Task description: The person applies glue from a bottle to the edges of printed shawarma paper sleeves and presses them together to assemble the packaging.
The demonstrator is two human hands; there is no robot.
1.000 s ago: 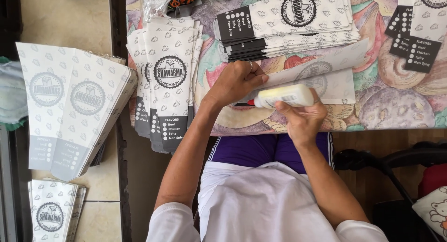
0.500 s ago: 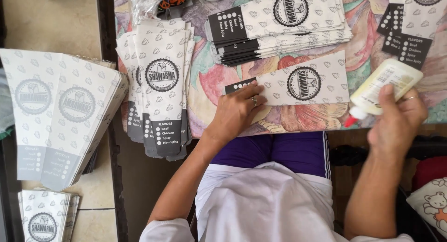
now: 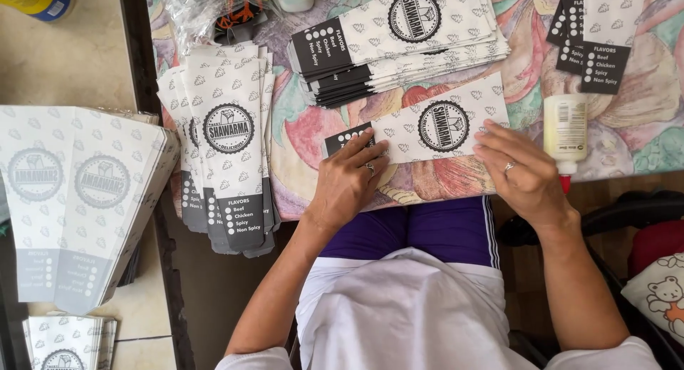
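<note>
A flat white paper sleeve with a round black emblem and a black end lies on the flowered tablecloth right before me. My left hand presses its black left end with spread fingers. My right hand rests flat on its right end, holding nothing. A pale glue bottle with a red tip lies on the cloth just right of my right hand, tip toward me.
A stack of the same sleeves lies behind the single one. Another stack hangs over the table's left edge. Folded sleeves sit on a side surface at left, more sleeves at top right.
My right hand has put the glue bottle down on the cloth and moved left onto the sleeve. My left hand has stayed on the sleeve's black end.
</note>
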